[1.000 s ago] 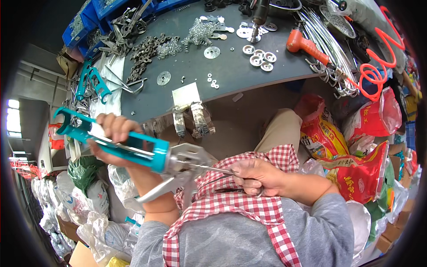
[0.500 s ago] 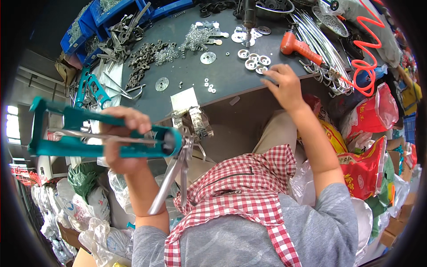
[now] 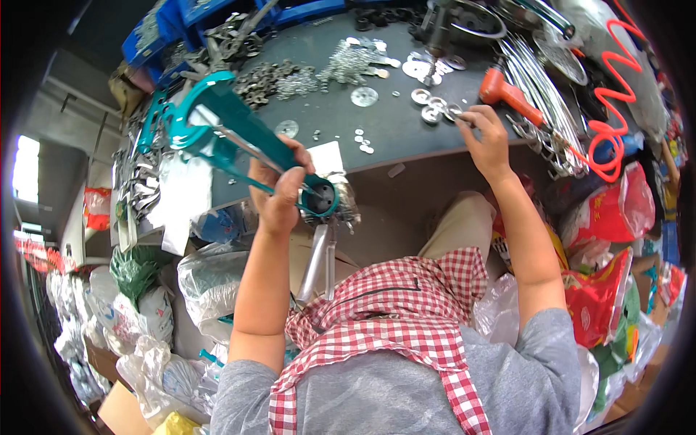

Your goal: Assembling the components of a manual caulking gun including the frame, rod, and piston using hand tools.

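Note:
My left hand (image 3: 279, 190) grips a teal caulking gun frame (image 3: 221, 130), held over the near edge of the dark workbench (image 3: 391, 130) with its open cradle tilted up to the left. The metal handle and trigger (image 3: 319, 261) hang down from it. My right hand (image 3: 486, 138) reaches onto the bench and pinches a small round metal washer (image 3: 457, 116) from a cluster of washers (image 3: 428, 101). An orange-handled tool (image 3: 507, 90) lies just right of that hand.
Piles of dark metal parts (image 3: 261, 80), shiny small pieces (image 3: 348, 61), blue bins (image 3: 188, 22), metal rods (image 3: 536, 65) and an orange coiled hose (image 3: 609, 123) crowd the bench. Plastic bags (image 3: 145, 319) sit at left, red packages (image 3: 616, 217) at right.
The caulking gun frame has swung up from a level hold at my left to tilt over the bench. My right hand left the gun's handle and reached to the washers.

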`<state>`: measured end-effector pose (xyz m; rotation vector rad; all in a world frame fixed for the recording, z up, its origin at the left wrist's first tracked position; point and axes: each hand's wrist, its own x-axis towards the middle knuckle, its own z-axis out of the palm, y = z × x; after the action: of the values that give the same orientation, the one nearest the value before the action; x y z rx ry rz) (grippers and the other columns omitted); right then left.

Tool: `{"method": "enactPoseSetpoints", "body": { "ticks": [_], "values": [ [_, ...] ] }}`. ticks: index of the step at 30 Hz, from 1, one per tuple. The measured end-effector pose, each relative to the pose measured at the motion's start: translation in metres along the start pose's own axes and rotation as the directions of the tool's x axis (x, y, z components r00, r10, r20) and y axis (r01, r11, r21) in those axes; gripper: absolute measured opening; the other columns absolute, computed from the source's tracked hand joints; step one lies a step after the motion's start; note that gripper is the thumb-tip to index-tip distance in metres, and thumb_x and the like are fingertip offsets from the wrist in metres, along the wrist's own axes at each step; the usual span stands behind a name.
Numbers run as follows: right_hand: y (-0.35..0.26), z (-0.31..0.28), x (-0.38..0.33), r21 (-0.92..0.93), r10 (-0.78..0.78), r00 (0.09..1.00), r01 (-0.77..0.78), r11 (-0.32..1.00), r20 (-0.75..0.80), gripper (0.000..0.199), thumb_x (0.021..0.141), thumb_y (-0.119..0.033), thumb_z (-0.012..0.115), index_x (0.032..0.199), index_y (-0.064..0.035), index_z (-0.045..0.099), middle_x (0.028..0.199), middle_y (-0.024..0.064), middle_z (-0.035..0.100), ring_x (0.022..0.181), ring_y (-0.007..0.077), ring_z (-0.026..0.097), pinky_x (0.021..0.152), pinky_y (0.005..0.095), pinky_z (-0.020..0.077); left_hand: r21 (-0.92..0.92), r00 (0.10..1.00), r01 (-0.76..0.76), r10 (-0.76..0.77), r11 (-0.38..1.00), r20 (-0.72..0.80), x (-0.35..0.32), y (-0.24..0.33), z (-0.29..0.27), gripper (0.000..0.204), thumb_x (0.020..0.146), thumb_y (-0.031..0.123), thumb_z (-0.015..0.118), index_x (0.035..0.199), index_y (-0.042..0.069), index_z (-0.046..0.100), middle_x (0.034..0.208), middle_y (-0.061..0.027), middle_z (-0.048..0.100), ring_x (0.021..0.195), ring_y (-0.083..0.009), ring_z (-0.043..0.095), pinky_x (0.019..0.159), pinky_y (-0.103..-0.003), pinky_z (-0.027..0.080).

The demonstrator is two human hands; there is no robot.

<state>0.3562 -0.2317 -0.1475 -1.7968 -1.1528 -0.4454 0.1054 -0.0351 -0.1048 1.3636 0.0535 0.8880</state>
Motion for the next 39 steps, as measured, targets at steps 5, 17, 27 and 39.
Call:
{"method": "enactPoseSetpoints", "body": {
  "ticks": [5, 17, 27, 39],
  "values": [
    [-0.136, -0.004, 0.056, 0.239, -0.438, 0.887, 0.462, 0.854, -0.146, 0.02, 0.064, 0.004, 0.069, 0.081, -0.0047, 0.064, 0.079, 0.0061, 0.056, 0.067, 0.0172, 0.052, 0.059, 0.0271, 0.0427, 0.039, 0.996, 0.075, -0.073, 0.996, -0.045, -0.006, 0.005, 0.003, 0.037, 0.068, 0.008, 0.06, 0.102, 0.004, 0.047, 0.081, -0.0047, 0.052, 0.072, -0.0116, 0.05, 0.066, -0.026, 0.042],
    [-0.205, 0.017, 0.122, 0.242, -0.859, 0.505, 0.846, 0.475, -0.081, 0.024, 0.06, -0.013, 0.071, 0.079, -0.0049, 0.061, 0.08, 0.0001, 0.056, 0.062, 0.0151, 0.053, 0.054, 0.0289, 0.0418, 0.198, 0.992, -0.118, 0.108, 0.973, 0.062, 0.0, 0.015, 0.006, 0.059, 0.071, 0.016, 0.065, 0.122, 0.001, 0.04, 0.112, -0.0088, 0.051, 0.103, -0.0179, 0.052, 0.088, -0.033, 0.041],
    [-0.099, 0.004, 0.156, -0.064, -0.406, 0.785, 0.428, 0.902, -0.468, 0.011, 0.076, -0.003, 0.063, 0.087, -0.004, 0.063, 0.084, 0.0082, 0.062, 0.07, 0.0171, 0.059, 0.061, 0.024, 0.0469, 0.08, 0.985, 0.119, -0.127, 0.99, 0.114, 0.0, 0.005, -0.01, 0.039, 0.069, 0.016, 0.063, 0.101, 0.001, 0.046, 0.083, -0.0066, 0.052, 0.073, -0.0131, 0.051, 0.064, -0.026, 0.043],
    [0.086, 0.085, 0.181, 0.707, 0.623, 0.663, -0.667, 0.237, 0.416, 0.032, 0.073, -0.027, 0.071, 0.092, -0.0075, 0.055, 0.069, 0.0025, 0.057, 0.055, 0.0131, 0.054, 0.05, 0.0273, 0.0449, 0.0, 0.983, 0.15, -0.149, 0.989, 0.111, 0.008, 0.003, -0.005, 0.033, 0.068, 0.007, 0.057, 0.099, 0.001, 0.048, 0.081, -0.0048, 0.051, 0.072, -0.0123, 0.049, 0.065, -0.026, 0.042]
  ]
}}
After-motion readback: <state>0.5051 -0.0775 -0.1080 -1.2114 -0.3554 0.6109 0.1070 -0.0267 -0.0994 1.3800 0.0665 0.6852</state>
